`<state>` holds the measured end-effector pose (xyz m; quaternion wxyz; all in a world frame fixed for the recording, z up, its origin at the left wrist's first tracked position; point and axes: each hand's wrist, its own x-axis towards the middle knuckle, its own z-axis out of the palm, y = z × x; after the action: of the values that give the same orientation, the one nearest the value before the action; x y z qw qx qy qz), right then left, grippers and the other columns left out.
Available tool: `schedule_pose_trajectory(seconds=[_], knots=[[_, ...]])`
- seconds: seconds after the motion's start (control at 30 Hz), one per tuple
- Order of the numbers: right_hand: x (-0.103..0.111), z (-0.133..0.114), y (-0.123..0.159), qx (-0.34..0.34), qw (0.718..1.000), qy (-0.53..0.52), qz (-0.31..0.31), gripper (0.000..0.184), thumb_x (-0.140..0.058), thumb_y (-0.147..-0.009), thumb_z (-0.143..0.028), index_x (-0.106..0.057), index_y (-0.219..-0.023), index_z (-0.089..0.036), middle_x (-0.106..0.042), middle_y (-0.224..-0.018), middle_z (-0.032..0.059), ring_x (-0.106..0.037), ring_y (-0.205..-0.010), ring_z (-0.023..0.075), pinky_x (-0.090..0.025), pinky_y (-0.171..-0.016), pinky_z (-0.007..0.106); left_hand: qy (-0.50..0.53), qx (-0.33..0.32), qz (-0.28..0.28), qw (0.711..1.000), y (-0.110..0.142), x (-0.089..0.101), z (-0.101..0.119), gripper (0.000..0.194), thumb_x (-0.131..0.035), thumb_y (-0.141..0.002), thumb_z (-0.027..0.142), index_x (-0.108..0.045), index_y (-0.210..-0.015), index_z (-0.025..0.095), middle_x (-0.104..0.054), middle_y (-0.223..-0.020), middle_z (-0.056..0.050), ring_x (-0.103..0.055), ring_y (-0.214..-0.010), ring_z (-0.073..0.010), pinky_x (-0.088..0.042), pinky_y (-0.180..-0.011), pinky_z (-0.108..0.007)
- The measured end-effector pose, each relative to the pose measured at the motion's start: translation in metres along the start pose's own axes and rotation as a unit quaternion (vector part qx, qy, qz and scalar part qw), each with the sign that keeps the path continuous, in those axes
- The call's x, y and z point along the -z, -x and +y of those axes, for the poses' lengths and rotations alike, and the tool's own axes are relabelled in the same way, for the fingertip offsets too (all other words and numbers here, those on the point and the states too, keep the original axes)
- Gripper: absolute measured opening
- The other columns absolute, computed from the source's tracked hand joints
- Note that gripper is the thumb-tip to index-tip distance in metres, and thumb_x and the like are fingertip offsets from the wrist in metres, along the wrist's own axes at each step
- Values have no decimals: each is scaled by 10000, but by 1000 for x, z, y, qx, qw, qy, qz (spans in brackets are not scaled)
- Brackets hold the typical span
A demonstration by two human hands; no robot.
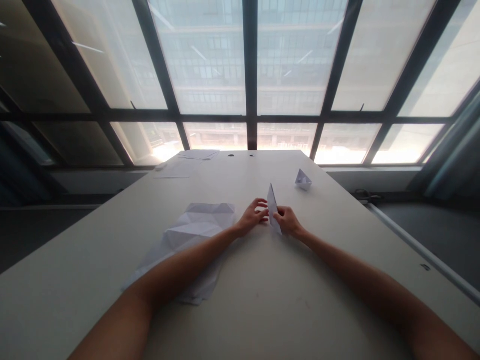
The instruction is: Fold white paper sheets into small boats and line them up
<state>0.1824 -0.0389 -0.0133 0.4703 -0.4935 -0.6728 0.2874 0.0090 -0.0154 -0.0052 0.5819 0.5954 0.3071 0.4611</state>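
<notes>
My right hand (288, 220) grips a small piece of folded white paper (273, 207) by its right side, thumb on the near face. The paper stands on edge, narrowing to a point at the top. Just left of it is my left hand (255, 216), fingers apart and curved toward the paper; whether the fingertips touch it is hard to tell. Beyond my right hand, a folded paper boat (303, 180) sits on the white table (262, 280). Creased white sheets (198, 225) lie under and beside my left forearm, which hides part of them.
More flat white sheets (176, 170) lie at the table's far left. A dark round hole (231, 155) and a small dark mark (252, 156) show near the far edge. Tall framed windows (210, 60) rise behind, with a curtain (450, 155) at the right.
</notes>
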Motion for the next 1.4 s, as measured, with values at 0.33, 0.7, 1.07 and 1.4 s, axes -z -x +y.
schedule_pose_trajectory(seconds=[0.33, 0.7, 1.07, 1.4], knots=[[2, 1, 7, 42, 992, 102, -61, 381, -578, -851, -547, -601, -726, -188, -571, -620, -19, -493, -569, 123, -343, -555, 225, -26, 11, -55, 998, 4, 0, 11, 377, -754, -772, 490, -597, -844, 156, -638, -853, -29, -644, -815, -176, -550, -769, -320], [1, 0, 5, 49, 996, 50, -48, 522, -540, -855, -646, -537, -618, -181, -477, -548, -32, -427, -531, 111, -305, -511, 222, 17, 20, -40, 999, -1, 4, 1, 408, -785, -756, 459, -528, -876, 164, -582, -894, -13, -631, -832, -164, -572, -772, -362], [1, 4, 0, 16, 1000, 12, 8, 384, -474, -863, -457, -622, -676, -156, -569, -612, 13, -478, -565, 143, -342, -518, 240, 68, 40, -64, 995, 1, 6, 7, 635, -776, -730, 293, -521, -1309, 245, -683, -1039, -65, -665, -842, -192, -509, -736, -294], [5, 4, -3, -31, 998, -42, 18, 281, -544, -768, -419, -569, -621, -181, -514, -541, -6, -491, -504, 141, -349, -468, 242, 6, 44, -32, 999, -1, 5, 6, 366, -831, -671, 411, -733, -868, 118, -720, -806, -79, -635, -692, -186, -461, -649, -263]])
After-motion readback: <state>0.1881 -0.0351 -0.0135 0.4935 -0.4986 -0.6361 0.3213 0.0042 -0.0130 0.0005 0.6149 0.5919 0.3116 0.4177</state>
